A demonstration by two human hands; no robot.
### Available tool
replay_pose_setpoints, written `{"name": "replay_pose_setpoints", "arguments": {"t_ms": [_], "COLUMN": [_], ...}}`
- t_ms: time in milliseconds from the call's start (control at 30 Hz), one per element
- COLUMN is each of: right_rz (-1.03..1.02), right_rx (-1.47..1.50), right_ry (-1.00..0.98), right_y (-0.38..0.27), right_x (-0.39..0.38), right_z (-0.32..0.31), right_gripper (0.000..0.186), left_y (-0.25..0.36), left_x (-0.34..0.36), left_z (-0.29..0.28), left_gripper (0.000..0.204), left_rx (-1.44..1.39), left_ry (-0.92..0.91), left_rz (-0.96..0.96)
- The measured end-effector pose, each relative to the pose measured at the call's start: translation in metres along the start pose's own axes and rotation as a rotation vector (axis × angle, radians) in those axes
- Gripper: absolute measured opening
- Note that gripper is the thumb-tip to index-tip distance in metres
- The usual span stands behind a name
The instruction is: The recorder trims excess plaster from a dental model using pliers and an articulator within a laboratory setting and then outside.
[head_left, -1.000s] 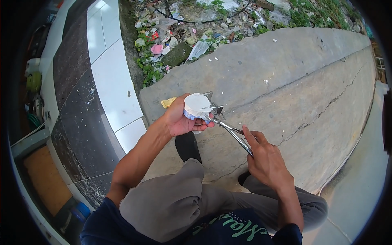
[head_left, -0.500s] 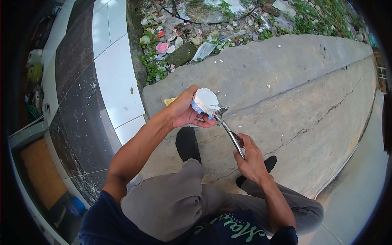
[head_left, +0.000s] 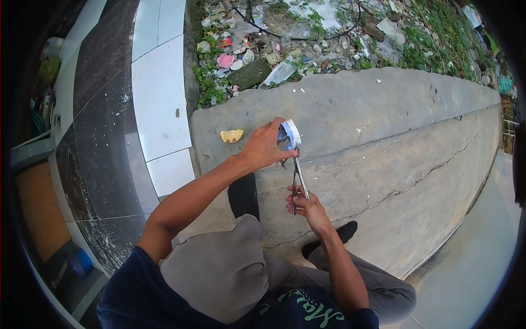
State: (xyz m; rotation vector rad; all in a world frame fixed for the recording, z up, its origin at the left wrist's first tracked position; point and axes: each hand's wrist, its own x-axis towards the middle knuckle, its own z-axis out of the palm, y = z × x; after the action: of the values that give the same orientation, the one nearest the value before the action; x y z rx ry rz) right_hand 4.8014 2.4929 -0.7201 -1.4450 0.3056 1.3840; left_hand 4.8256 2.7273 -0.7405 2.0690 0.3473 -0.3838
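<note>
My left hand (head_left: 263, 148) is wrapped round a white plaster cast (head_left: 295, 133) that has blue impression material (head_left: 286, 131) along one side. The cast stands on edge, its flat white face turned to the right. In my right hand (head_left: 309, 209) are long-handled metal pliers (head_left: 301, 178), the handles spread a little between the fingers. Their jaws reach the lower edge of the cast by my left fingertips; the exact contact there is hidden. On the concrete left of my left hand lies a yellowish, curved, lumpy piece (head_left: 232, 135), apart from both hands.
The concrete slab (head_left: 383, 131) has a long crack and small white crumbs. Beyond it are rubble, litter and weeds (head_left: 422, 49), with a black hose (head_left: 307, 39). White tiles (head_left: 159, 104) and dark tiles (head_left: 107, 159) run along the left. My feet in black socks (head_left: 243, 196) are below the hands.
My left hand has turned the cast from face-up to on edge, showing more blue. My right hand and the pliers have shifted left and now stand more upright. The yellowish piece is more exposed.
</note>
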Motion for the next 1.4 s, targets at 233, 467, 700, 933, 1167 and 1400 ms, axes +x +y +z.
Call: {"name": "replay_pose_setpoints", "arguments": {"t_ms": [233, 467, 700, 933, 1167, 1400], "right_rz": [0.214, 0.106, 0.101, 0.068, -0.267, -0.28], "right_rx": [0.062, 0.286, 0.238, 0.148, -0.189, -0.474], "right_ry": [0.101, 0.096, 0.171, 0.424, 0.289, 0.377], "right_y": [-0.009, 0.016, 0.012, 0.016, 0.038, -0.014], "right_x": [0.005, 0.013, 0.009, 0.011, 0.007, 0.013], "right_z": [0.009, 0.017, 0.015, 0.009, 0.007, 0.012], "right_gripper": [0.031, 0.022, 0.028, 0.034, 0.029, 0.027], "left_y": [-0.011, 0.0, 0.001, -0.005, -0.021, -0.037], "left_x": [0.0, 0.007, 0.009, 0.014, 0.019, 0.021], "left_z": [0.009, 0.014, 0.014, 0.011, -0.006, -0.017], "left_gripper": [0.08, 0.075, 0.073, 0.073, 0.075, 0.075], "left_rx": [0.083, 0.075, 0.096, 0.085, 0.02, -0.333], "left_ry": [0.088, 0.12, 0.063, 0.114, 0.115, 0.008], "left_rz": [0.056, 0.165, 0.144, 0.156, 0.135, 0.049]}}
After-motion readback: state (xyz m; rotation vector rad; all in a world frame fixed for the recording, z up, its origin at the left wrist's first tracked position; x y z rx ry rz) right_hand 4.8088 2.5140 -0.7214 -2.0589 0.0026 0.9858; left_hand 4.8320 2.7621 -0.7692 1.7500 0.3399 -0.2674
